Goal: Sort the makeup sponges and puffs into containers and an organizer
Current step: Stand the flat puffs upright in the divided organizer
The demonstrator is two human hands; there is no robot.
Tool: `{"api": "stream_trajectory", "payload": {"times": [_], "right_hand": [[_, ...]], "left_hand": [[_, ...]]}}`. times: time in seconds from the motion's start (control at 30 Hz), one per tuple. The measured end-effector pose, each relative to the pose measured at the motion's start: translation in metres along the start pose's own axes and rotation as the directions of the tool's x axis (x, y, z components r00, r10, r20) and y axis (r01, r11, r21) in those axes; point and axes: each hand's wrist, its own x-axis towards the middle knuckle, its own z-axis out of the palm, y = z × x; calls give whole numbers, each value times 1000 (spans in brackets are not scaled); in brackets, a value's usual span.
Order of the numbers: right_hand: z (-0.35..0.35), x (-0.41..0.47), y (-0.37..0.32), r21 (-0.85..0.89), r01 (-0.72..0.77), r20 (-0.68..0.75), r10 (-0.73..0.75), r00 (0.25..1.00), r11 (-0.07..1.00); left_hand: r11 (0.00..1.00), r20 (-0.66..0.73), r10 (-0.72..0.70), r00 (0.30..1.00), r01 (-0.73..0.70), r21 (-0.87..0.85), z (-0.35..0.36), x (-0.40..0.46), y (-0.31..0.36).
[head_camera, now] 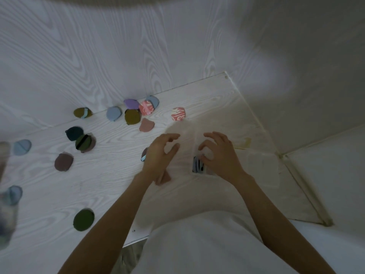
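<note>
The puffs (198, 165) I'm sorting sit just under my right hand (218, 155), a few of them standing on edge, side by side, in what looks like a clear organizer (262, 167) that is hard to make out. Their flat faces run away from me, so the row lies below and slightly inboard of my right fingertips (203, 156). Those fingers are curled and apart, closed on nothing I can see; whether they touch the puffs I cannot tell. My left hand (160, 155) hangs open too, fingers spread, further from the row. A dark puff with a blue strap (144, 154) peeks out just outboard of it. The right hand is nearer for seating the row. More puffs lie scattered on the table (110, 175), well beyond and left of both hands.
</note>
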Motion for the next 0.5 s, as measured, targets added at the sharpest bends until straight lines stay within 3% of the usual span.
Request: {"api": "stream_trajectory", "payload": {"times": [0.17,0.3,0.4,0.5], "right_hand": [[-16,44,-15,120,77,8,-79,997,990],[-6,127,-47,71,152,80,-158,984,986],[20,180,-63,-18,182,165,-177,970,983],[46,222,-75,-26,145,234,-135,963,989]], "left_hand": [[980,-197,-198,960,201,-7,-43,57,-33],[940,-332,-257,908,315,133,-83,84,-78],[881,-289,-343,894,413,232,-99,93,-115],[851,-220,-359,907,415,322,-102,97,-144]]}}
